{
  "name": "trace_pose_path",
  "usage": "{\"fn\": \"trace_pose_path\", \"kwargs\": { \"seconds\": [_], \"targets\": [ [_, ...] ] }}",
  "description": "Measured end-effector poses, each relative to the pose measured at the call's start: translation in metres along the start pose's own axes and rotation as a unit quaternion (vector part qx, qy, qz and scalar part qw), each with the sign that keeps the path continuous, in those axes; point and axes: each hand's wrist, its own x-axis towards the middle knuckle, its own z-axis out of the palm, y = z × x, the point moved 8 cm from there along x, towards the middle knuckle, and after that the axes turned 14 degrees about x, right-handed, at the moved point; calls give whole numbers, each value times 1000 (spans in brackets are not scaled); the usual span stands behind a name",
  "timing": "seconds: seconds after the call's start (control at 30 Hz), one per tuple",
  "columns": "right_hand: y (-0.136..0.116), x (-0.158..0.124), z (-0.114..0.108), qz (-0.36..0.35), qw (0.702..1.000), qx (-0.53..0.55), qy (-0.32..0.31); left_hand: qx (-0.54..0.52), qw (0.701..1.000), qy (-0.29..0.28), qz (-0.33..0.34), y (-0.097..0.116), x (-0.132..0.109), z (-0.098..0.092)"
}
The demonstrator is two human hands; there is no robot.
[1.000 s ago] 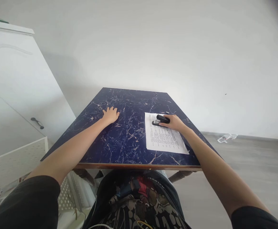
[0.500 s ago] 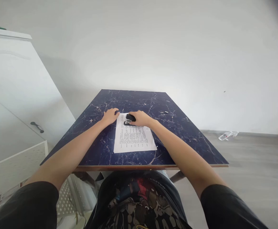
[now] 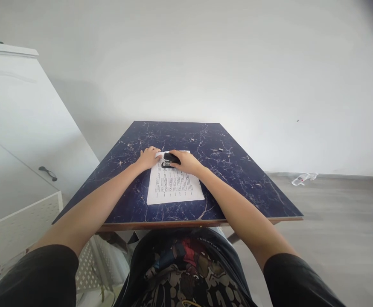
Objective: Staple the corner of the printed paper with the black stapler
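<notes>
A printed white sheet of paper [image 3: 173, 185] lies on the dark blue marbled table [image 3: 244, 179], in front of me. A black stapler [image 3: 170, 159] rests on the sheet's far left corner. My right hand [image 3: 186, 162] is closed over the stapler from the right. My left hand [image 3: 148, 157] lies at the sheet's far left corner, its fingers touching the paper's edge beside the stapler.
A small dark object [image 3: 220, 149] lies on the table's far right part. A white cabinet [image 3: 20, 123] with a black handle [image 3: 48, 172] stands to the left. An empty plastic bottle [image 3: 302, 178] lies on the floor by the right wall.
My right hand slid the paper and stapler from the table's right side to the middle, up to my left hand. My left hand now touches the sheet's corner.
</notes>
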Motion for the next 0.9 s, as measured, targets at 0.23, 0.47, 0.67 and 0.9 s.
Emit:
{"fn": "trace_pose_path", "kwargs": {
  "seconds": [0.23, 0.47, 0.67, 0.9],
  "targets": [
    [1, 0, 1, -2, 1000, -1, 4, 2, 1000, -2, 0, 1, -1, -1],
    [0, 1, 1, 3, 1000, -7, 5, 10, 1000, -6, 3, 1, 0, 0],
    [1, 1, 0, -3, 1000, 3, 4, 9, 1000, -3, 3, 1, -1, 0],
    [-5, 3, 2, -10, 997, 77, 9, 3, 1000, -4, 3, -7, 3, 1]
  ]
}}
